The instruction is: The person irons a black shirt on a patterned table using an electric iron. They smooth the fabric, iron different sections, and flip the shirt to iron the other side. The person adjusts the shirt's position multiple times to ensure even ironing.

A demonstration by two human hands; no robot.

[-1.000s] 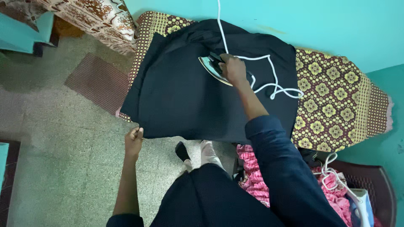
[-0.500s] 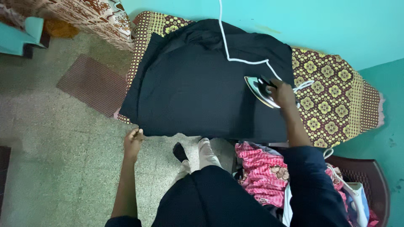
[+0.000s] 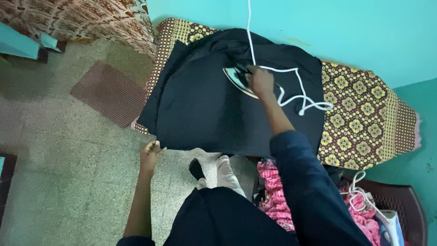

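My right hand [image 3: 261,81] is wrapped around the handle of the iron [image 3: 238,78], fingers closed tight on it, and the iron sits flat on the black cloth [image 3: 214,109] with its shiny pointed nose aimed away from my knuckles, toward the far left end of the cloth. Its white cord [image 3: 296,89] runs up past my wrist toward the turquoise wall [image 3: 318,27] and lies in loose loops on the cloth just to the right of my hand. My left hand [image 3: 150,154] is down at the near corner of the cloth, fingers curled and pinched on its hanging edge. The cloth is spread over a board covered in brown and yellow patterned fabric [image 3: 359,114], which shows well off to the right of my right hand. Below my right sleeve lies a heap of pink clothes [image 3: 273,196], and left of my left hand a reddish mat [image 3: 109,93] lies on the speckled floor [image 3: 59,173]
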